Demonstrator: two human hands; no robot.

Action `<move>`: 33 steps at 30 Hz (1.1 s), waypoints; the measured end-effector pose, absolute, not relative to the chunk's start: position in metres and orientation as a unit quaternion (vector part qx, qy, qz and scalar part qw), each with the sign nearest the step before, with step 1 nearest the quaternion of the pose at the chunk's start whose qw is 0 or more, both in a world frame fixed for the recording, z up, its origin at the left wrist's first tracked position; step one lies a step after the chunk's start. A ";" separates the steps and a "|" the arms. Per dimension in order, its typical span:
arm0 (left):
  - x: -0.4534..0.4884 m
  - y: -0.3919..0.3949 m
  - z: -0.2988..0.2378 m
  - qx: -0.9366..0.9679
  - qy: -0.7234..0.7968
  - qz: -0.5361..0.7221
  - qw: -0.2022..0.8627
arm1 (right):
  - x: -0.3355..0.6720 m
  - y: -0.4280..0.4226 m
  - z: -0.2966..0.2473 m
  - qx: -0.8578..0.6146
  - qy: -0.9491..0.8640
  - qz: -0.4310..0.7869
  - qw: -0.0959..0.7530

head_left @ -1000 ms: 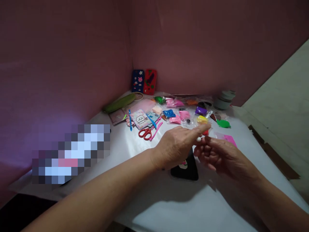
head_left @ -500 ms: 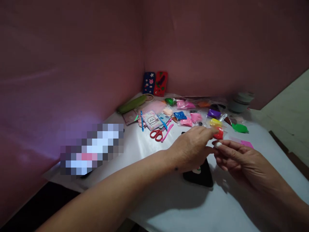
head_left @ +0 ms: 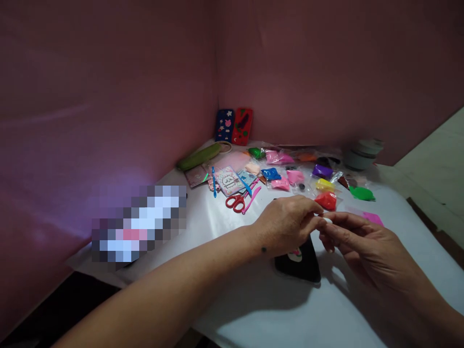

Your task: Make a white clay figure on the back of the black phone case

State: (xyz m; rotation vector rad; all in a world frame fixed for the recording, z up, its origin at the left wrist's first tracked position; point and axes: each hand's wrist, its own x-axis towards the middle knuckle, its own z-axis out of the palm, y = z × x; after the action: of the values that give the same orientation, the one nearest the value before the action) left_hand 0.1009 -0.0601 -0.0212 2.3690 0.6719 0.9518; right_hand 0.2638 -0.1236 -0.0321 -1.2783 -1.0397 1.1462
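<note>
A small white lump of clay (head_left: 327, 221) sits between the fingertips of both hands, above the table. My left hand (head_left: 290, 224) reaches across from the lower left, its thumb and forefinger pinched at the lump's left side. From the right, my right hand (head_left: 362, 241) grips the lump between thumb and fingers. Below my left hand lies a black phone case (head_left: 300, 266) with a white and pink decoration, partly covered by that hand. Just beyond the fingertips rests a packet of red clay (head_left: 326, 200).
Clay packets in blue (head_left: 270, 174), purple (head_left: 322, 170), yellow (head_left: 324, 184) and other colours spread over the far table. Red-handled scissors (head_left: 235, 203) and a pink plastic knife (head_left: 251, 200) lie left of them. Two decorated cases, blue (head_left: 224, 125) and red (head_left: 242, 126), lean in the corner.
My left fingers have come down to the white clay, closing the gap to my right hand. The red packet now shows more fully. The phone case stays in place.
</note>
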 end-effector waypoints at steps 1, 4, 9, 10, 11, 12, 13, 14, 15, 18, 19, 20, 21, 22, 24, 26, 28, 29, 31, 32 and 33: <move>0.101 -0.060 -0.021 0.867 0.244 0.354 0.250 | 0.264 -0.123 -0.033 -0.532 -0.429 0.490 0.541; 0.102 -0.061 -0.021 0.864 0.241 0.362 0.253 | 0.264 -0.123 -0.033 -0.526 -0.414 0.510 0.540; 0.102 -0.061 -0.020 0.862 0.250 0.353 0.265 | 0.263 -0.125 -0.029 -0.527 -0.420 0.512 0.533; 0.102 -0.061 -0.020 0.860 0.252 0.351 0.270 | 0.263 -0.126 -0.028 -0.537 -0.425 0.500 0.529; 0.102 -0.061 -0.019 0.858 0.253 0.351 0.276 | 0.262 -0.127 -0.027 -0.548 -0.430 0.488 0.527; 0.102 -0.061 -0.018 0.855 0.254 0.350 0.286 | 0.262 -0.127 -0.027 -0.555 -0.433 0.478 0.526; 0.102 -0.061 -0.018 0.851 0.253 0.350 0.299 | 0.262 -0.127 -0.026 -0.556 -0.433 0.474 0.528; 0.101 -0.060 -0.017 0.846 0.254 0.350 0.313 | 0.262 -0.127 -0.026 -0.553 -0.428 0.476 0.534; 0.101 -0.060 -0.016 0.838 0.258 0.350 0.329 | 0.261 -0.127 -0.026 -0.547 -0.418 0.484 0.541; 0.100 -0.057 -0.016 0.808 0.283 0.354 0.377 | 0.260 -0.125 -0.026 -0.532 -0.380 0.514 0.555; 0.100 -0.056 -0.016 0.797 0.291 0.355 0.392 | 0.260 -0.124 -0.026 -0.528 -0.372 0.519 0.559; 0.100 -0.055 -0.016 0.789 0.295 0.354 0.407 | 0.259 -0.123 -0.026 -0.525 -0.369 0.522 0.562; 0.100 -0.055 -0.017 0.782 0.294 0.352 0.421 | 0.259 -0.123 -0.026 -0.522 -0.370 0.523 0.563; 0.100 -0.056 -0.017 0.778 0.290 0.351 0.432 | 0.259 -0.123 -0.026 -0.519 -0.375 0.523 0.562; 0.101 -0.058 -0.017 0.775 0.282 0.346 0.448 | 0.260 -0.123 -0.027 -0.517 -0.393 0.520 0.555; 0.103 -0.060 -0.018 0.773 0.280 0.342 0.454 | 0.261 -0.124 -0.028 -0.518 -0.415 0.509 0.548; 0.104 -0.062 -0.018 0.772 0.286 0.345 0.451 | 0.262 -0.126 -0.029 -0.518 -0.437 0.492 0.546; 0.105 -0.063 -0.019 0.771 0.287 0.351 0.447 | 0.262 -0.127 -0.029 -0.519 -0.446 0.483 0.546; 0.106 -0.064 -0.019 0.773 0.284 0.369 0.430 | 0.261 -0.128 -0.029 -0.525 -0.457 0.467 0.545; 0.107 -0.065 -0.019 0.777 0.282 0.377 0.418 | 0.260 -0.129 -0.029 -0.531 -0.459 0.460 0.544; 0.107 -0.065 -0.019 0.783 0.281 0.382 0.403 | 0.259 -0.129 -0.028 -0.536 -0.460 0.454 0.543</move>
State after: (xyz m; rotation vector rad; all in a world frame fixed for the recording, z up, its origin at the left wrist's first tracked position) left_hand 0.1069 -0.0651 -0.0193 1.9771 0.7099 0.9636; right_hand 0.2593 -0.1288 -0.0283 -1.2716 -1.0922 1.0789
